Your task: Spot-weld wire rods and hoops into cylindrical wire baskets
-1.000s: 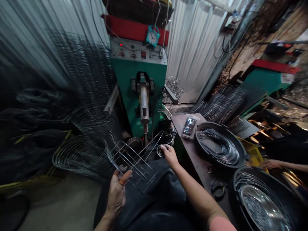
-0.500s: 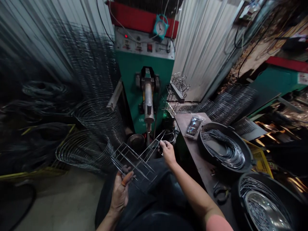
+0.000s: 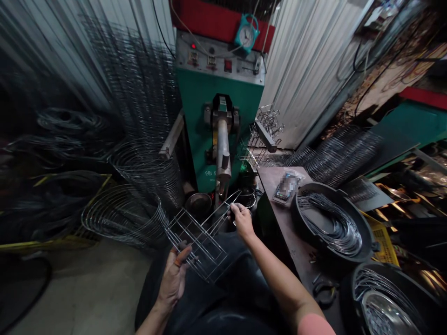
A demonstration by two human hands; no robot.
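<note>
My left hand (image 3: 174, 277) is closed on the lower left side of a wire rack (image 3: 195, 237), a welded frame of thin metal rods. An orange band wraps one of its fingers. My right hand (image 3: 241, 219) pinches a thin bent wire piece (image 3: 219, 217) whose tip points up toward the machine. This wire piece meets the rack's upper right side; whether it is joined there I cannot tell. Just above stands the green spot welder (image 3: 223, 135), its grey arm and electrode (image 3: 222, 179) pointing down close to the wire's tip.
On the right, a bench (image 3: 279, 218) carries a phone (image 3: 287, 186) in plastic, a black pan of wire pieces (image 3: 366, 235), pliers (image 3: 324, 293) and a second pan with a metal bowl (image 3: 387, 311). Stacked wire rings (image 3: 122, 214) stand at left. Finished-looking wire frames (image 3: 268, 123) hang behind.
The view has shifted, so the machine and bench sit further right. The wire rack has turned slightly in my left hand, showing more of its grid. Both hands keep their hold.
</note>
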